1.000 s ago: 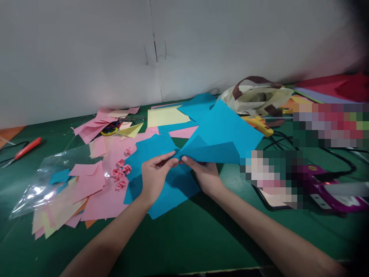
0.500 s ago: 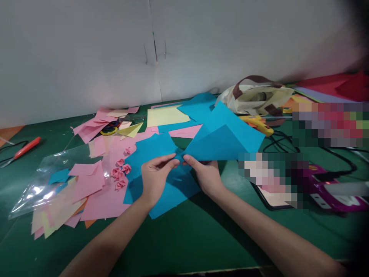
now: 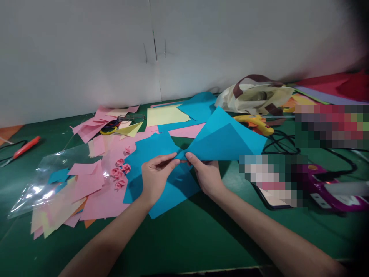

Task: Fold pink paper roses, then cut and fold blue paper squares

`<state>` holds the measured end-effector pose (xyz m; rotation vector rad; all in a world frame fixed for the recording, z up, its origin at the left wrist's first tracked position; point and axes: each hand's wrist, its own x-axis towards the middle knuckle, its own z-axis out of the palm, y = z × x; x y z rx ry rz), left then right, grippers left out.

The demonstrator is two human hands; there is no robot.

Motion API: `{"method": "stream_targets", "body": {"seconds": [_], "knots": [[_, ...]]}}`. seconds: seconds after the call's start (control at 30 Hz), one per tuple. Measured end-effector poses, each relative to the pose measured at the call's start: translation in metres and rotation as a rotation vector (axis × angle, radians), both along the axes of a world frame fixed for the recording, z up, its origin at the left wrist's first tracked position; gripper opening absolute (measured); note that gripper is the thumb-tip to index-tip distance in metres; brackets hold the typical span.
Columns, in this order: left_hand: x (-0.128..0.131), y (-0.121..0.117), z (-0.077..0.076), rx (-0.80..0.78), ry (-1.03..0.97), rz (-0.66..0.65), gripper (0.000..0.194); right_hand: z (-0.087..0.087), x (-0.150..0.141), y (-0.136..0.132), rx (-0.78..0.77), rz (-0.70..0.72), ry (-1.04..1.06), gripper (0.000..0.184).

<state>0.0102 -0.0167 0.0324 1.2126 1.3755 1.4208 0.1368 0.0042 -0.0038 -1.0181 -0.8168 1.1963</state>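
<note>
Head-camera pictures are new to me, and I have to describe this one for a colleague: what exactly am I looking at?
There is no machine here, just one person's bare hands. The camera is worn on the head, looking forward and down, so the forearms enter from the bottom edge. The left hand and right hand together pinch the narrow end of a folded blue sheet, which fans out to the right. Below, on a green table, lies more blue paper; to the left are small pink folded shapes and a clear plastic bag. Behind, to the right, sits a cloth bag. Pixelated patches hide some things at the right.
</note>
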Motion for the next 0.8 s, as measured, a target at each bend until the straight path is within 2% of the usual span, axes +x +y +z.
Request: {"method": "stream_targets", "body": {"seconds": [0.27, 0.53, 0.8], "knots": [[-0.0019, 0.0023, -0.0023, -0.014, -0.013, -0.021, 0.015, 0.005, -0.0017, -0.0018, 0.009, 0.01, -0.006, 0.027], [-0.0014, 0.0042, -0.0071, -0.052, -0.109, -0.004, 0.021, 0.0062, -0.0013, -0.0027, 0.008, 0.023, 0.01, 0.026], [-0.0013, 0.0063, -0.0053, -0.089, -0.186, 0.021, 0.013, 0.0062, -0.0019, -0.0034, 0.001, 0.023, 0.018, 0.028]]}}
